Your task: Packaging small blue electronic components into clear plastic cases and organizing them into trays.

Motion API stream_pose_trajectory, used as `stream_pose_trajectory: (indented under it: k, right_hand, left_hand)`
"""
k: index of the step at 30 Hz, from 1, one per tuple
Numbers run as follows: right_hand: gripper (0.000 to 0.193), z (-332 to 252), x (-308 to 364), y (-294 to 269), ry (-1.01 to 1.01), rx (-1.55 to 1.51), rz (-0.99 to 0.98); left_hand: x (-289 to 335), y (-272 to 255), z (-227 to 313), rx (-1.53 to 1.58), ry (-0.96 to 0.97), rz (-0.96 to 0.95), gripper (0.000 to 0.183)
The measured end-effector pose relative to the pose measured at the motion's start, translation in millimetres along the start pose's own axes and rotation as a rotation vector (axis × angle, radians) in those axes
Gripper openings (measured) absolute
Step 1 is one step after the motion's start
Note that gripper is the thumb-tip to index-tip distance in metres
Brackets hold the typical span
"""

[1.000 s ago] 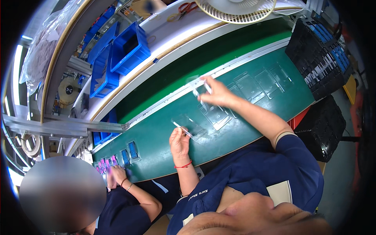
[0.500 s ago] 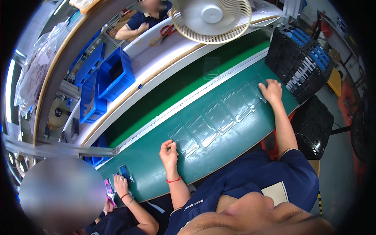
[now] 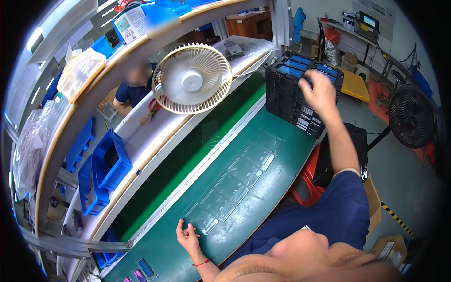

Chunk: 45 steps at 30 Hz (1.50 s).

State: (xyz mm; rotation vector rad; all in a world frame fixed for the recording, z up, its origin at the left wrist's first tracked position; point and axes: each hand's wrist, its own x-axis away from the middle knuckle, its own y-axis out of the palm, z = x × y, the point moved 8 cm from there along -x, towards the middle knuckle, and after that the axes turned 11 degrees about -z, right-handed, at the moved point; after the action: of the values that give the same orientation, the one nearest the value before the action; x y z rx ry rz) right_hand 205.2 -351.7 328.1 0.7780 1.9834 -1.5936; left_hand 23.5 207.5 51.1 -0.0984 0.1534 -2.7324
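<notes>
Several clear plastic trays (image 3: 232,189) lie in a slanting row on the green work table (image 3: 263,207). At the lower-left end of that row, my left hand (image 3: 189,239) rests by the last tray. Its fingers are loosely bent and apart, with nothing visible in them. My right hand (image 3: 321,94) is raised over the stack of black crates (image 3: 286,94) at the table's far right end. Thumb and fingers there are parted and hold nothing I can see. Blue pieces (image 3: 295,66) fill the top of the stack.
A round cream fan (image 3: 191,81) stands on the white shelf beyond the green conveyor belt (image 3: 157,192). Blue bins (image 3: 112,162) and red scissors (image 3: 153,106) share that shelf. Right of the table are a red stool (image 3: 307,181) and a black floor fan (image 3: 411,115). Another person sits opposite.
My right hand has lifted off the far end of the tray row and moved right, over the black crates. The view has turned right; my left hand stays by the near tray.
</notes>
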Motion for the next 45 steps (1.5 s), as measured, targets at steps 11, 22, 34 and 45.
stream_pose_trajectory:
  k: [11,22,34,45]
  right_hand:
    - [0.055,183.6,-103.4,67.8,0.576,0.288,-0.565]
    - [0.066,171.0,-103.1,44.2,0.468,0.348,-0.407]
    - [0.079,123.5,-83.4,48.7,0.345,0.359,-0.546]
    - [0.072,80.8,-59.4,34.0,0.238,0.228,-0.477]
  left_hand:
    - [-3.3,-4.4,-14.1,0.030,0.046,0.036,0.028]
    - [-5.3,-6.6,-20.8,0.017,0.033,0.002,0.018]
    - [-3.9,-5.7,-24.1,0.064,0.041,-0.029,0.015]
    - [0.4,-6.1,-22.8,0.076,0.034,-0.037,0.013]
